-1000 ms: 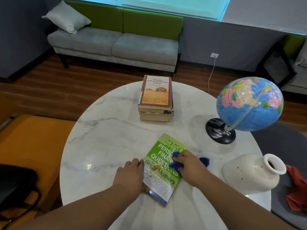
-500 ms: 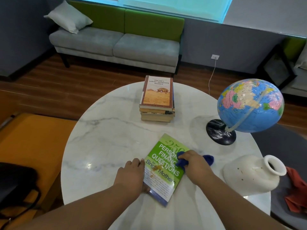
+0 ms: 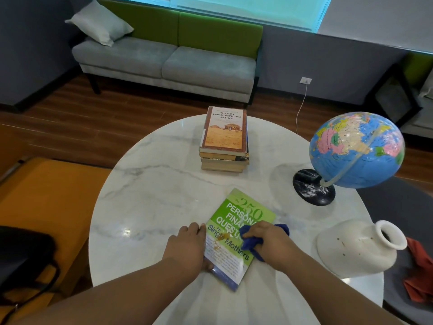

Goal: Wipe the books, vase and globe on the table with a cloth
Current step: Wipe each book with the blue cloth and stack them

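Observation:
A green book lies flat on the round marble table, with brownish specks on its cover. My left hand presses on the book's left edge. My right hand is closed around a blue cloth on the cover's right side. A stack of books stands at the table's far side. The globe on its black base sits at the right. A white vase, speckled with dirt, lies on its side at the near right.
A grey and green sofa with a pillow stands behind the table. An orange seat with a black bag is at the left. A red cloth lies on a dark surface to the right of the vase.
My right hand slid the blue cloth back and forth over the green cover, ending slightly nearer and to the left. My left hand stayed on the book's edge.

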The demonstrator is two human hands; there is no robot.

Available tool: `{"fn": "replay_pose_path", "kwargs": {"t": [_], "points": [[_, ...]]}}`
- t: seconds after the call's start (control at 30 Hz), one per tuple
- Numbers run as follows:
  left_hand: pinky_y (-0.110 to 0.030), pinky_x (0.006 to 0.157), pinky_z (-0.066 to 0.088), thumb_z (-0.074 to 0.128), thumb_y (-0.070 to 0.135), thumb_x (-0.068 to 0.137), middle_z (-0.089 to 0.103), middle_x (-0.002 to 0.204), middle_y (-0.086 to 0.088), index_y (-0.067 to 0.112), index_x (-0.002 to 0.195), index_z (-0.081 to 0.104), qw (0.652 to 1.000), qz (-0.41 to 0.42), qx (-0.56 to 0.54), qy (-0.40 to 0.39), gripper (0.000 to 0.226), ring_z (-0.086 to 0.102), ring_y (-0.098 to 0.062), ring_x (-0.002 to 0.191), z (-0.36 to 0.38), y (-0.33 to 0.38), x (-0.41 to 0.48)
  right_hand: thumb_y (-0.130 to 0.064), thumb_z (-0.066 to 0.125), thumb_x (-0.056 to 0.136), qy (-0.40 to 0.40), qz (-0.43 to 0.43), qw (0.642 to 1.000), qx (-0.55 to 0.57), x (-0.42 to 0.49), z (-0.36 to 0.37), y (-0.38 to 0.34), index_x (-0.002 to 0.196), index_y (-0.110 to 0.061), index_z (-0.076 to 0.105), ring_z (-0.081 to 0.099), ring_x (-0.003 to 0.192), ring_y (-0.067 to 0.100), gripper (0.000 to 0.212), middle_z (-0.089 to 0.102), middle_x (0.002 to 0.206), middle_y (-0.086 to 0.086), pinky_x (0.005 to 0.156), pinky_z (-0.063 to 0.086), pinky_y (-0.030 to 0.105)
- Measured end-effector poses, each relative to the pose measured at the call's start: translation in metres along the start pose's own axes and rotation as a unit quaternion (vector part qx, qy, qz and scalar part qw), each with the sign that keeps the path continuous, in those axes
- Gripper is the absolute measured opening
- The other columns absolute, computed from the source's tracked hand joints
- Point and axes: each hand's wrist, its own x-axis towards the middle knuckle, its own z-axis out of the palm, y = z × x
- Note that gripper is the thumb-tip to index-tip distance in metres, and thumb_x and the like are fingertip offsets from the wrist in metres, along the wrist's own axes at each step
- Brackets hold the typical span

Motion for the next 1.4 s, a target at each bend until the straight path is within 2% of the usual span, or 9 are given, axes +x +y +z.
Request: {"fn": "replay_pose_path", "kwargs": {"t": [0.17,0.3,0.43,0.57,0.93,1.07,1.17,1.3,1.4], "points": [[-0.035,0.092,0.042,0.065,0.061,0.076,0.037,0.137,0.0,0.018,0.15,0.017,1.0,-0.002,-0.001,0.003,0.098,0.041,-0.021,0.122,0.001,0.0,0.001,-0.006,0.059,0.085,-0.001,-0.012,0.999,-0.033,-0.002,0.007,-0.009,0.125,-0.018,0.06,0.048,0.117,0.008,0.042,0.047,0.131,-0.003,0.089,0.021,0.002],[-0.035,0.093,0.042,0.065,0.06,0.076,0.037,0.137,0.0,0.018,0.15,0.018,1.0,0.0,-0.003,0.005,0.097,0.04,-0.021,0.123,0.002,0.0,0.001,0.006,0.061,0.081,-0.032,-0.013,0.999,0.016,-0.007,0.008,-0.004,0.115,-0.007,0.065,0.048,0.092,-0.022,0.037,0.052,0.107,-0.017,0.085,0.023,-0.005],[-0.034,0.092,0.042,0.065,0.06,0.076,0.037,0.137,0.0,0.018,0.15,0.019,1.0,0.001,-0.003,0.006,0.097,0.041,-0.021,0.122,0.002,0.0,0.002,-0.003,0.059,0.083,0.013,0.027,1.0,-0.01,0.001,0.01,-0.013,0.117,-0.017,0.062,0.056,0.11,0.011,0.037,0.047,0.119,-0.009,0.083,0.03,0.007],[-0.034,0.093,0.043,0.065,0.059,0.077,0.037,0.137,-0.001,0.018,0.15,0.018,1.0,0.001,-0.002,0.005,0.096,0.041,-0.021,0.122,0.002,0.0,0.002,-0.009,0.062,0.085,-0.043,-0.021,0.999,-0.023,-0.005,0.018,-0.015,0.124,-0.016,0.061,0.05,0.119,0.012,0.039,0.047,0.13,-0.003,0.088,0.02,-0.001],[-0.035,0.093,0.044,0.065,0.059,0.077,0.038,0.138,0.0,0.019,0.15,0.019,1.0,-0.001,0.002,0.004,0.095,0.041,-0.021,0.123,0.002,0.001,0.002,-0.007,0.052,0.087,-0.035,-0.066,0.996,-0.056,-0.013,0.008,-0.009,0.119,-0.024,0.064,0.048,0.113,0.016,0.039,0.051,0.124,-0.001,0.088,0.032,0.013],[-0.035,0.094,0.043,0.066,0.059,0.077,0.036,0.139,0.0,0.019,0.15,0.018,1.0,-0.007,-0.01,0.002,0.096,0.04,-0.021,0.124,0.002,0.002,0.001,-0.006,0.056,0.087,0.032,-0.03,0.996,-0.071,0.002,0.001,-0.002,0.132,-0.019,0.054,0.044,0.127,0.014,0.046,0.041,0.142,-0.005,0.096,0.018,0.003],[-0.034,0.094,0.045,0.068,0.057,0.076,0.037,0.138,0.0,0.02,0.15,0.02,1.0,-0.004,-0.026,0.002,0.096,0.041,-0.021,0.122,0.003,0.001,0.0,-0.006,0.052,0.091,-0.047,-0.107,0.99,-0.08,-0.002,0.017,-0.013,0.135,-0.017,0.051,0.035,0.134,0.015,0.045,0.033,0.148,-0.004,0.097,0.012,0.001],[-0.036,0.097,0.045,0.07,0.057,0.074,0.036,0.138,0.001,0.024,0.152,0.017,0.999,-0.013,-0.05,-0.006,0.099,0.038,-0.021,0.124,0.003,-0.002,0.0,-0.001,0.05,0.086,-0.037,-0.092,0.991,-0.086,0.001,0.009,-0.013,0.12,-0.016,0.063,0.047,0.123,0.018,0.04,0.052,0.131,0.001,0.095,0.031,0.01],[-0.036,0.097,0.045,0.07,0.057,0.074,0.036,0.139,0.002,0.025,0.151,0.018,0.998,-0.018,-0.056,-0.003,0.099,0.038,-0.021,0.124,0.004,-0.002,-0.001,-0.003,0.052,0.085,-0.012,-0.079,0.993,-0.087,0.003,0.011,-0.016,0.134,-0.018,0.048,0.046,0.123,0.017,0.052,0.046,0.134,-0.001,0.096,0.032,0.016]]}}
